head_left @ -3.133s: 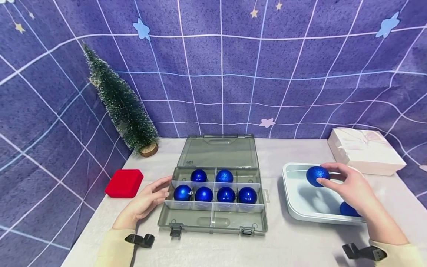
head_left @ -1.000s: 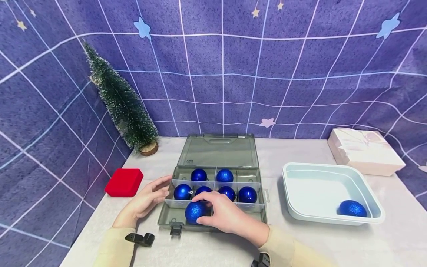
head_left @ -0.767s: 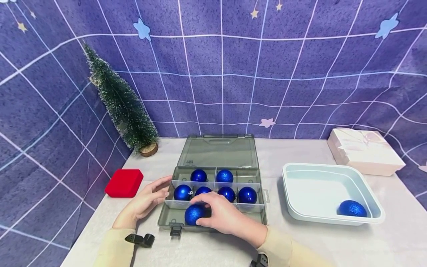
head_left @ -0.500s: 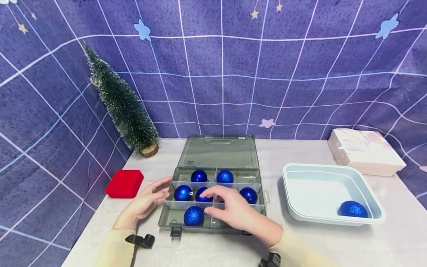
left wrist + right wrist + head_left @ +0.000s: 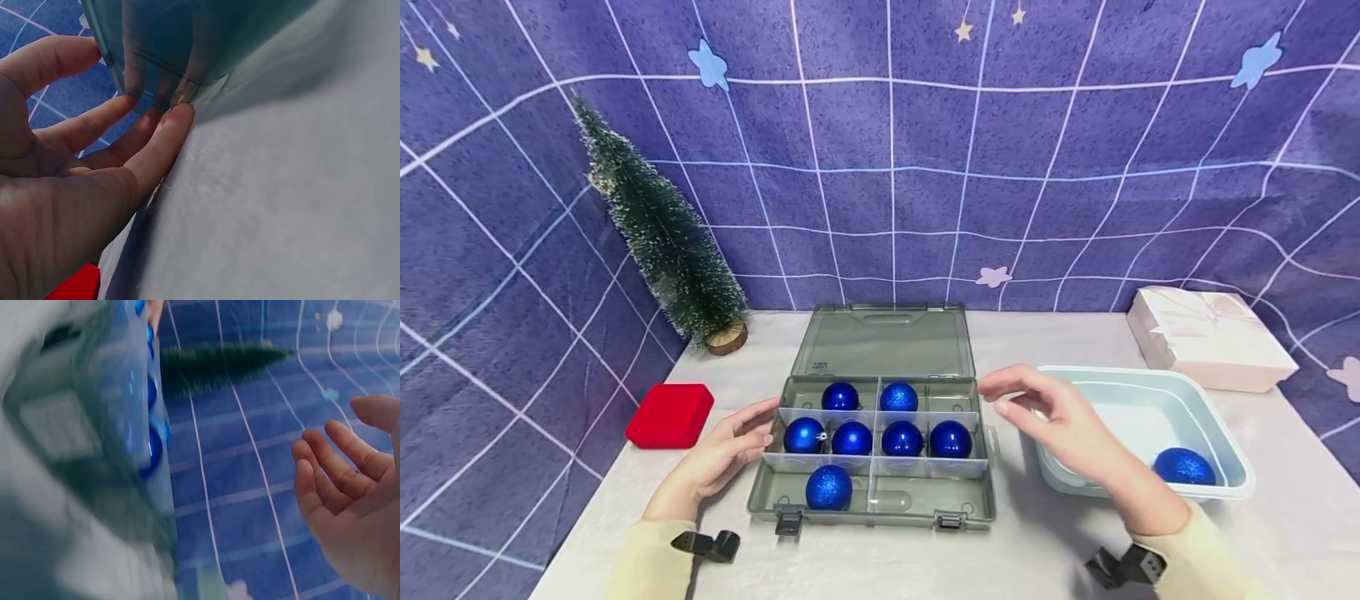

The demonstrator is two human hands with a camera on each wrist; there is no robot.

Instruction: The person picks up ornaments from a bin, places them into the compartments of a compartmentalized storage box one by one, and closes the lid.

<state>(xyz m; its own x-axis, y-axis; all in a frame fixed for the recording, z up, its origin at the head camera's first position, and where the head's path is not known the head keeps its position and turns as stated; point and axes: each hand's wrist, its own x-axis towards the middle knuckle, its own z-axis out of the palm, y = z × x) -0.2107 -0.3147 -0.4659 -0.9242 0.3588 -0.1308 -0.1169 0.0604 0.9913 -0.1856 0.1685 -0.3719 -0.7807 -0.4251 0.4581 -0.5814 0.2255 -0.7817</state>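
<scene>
A grey see-through divider box lies with its lid open on the white cloth. Blue Christmas baubles fill its middle row, two more stand in the back row, and a glittery bauble sits in the front left compartment. Fingertips of my left hand touch the box's left side, the fingers relaxed; the left wrist view shows thumb and fingers at its wall. Between box and tray, my right hand hovers with loosely bent fingers and nothing in them. One glittery bauble lies in the pale blue tray.
To the left of the box are a red box and a small artificial Christmas tree on a wooden base. A white gift box with a bow stands behind the tray. Patterned purple fabric hangs at the back.
My right hand brought a glittery bauble from the tray to the box's front left compartment and let it go. It has since moved right, towards the tray. The left hand stayed put.
</scene>
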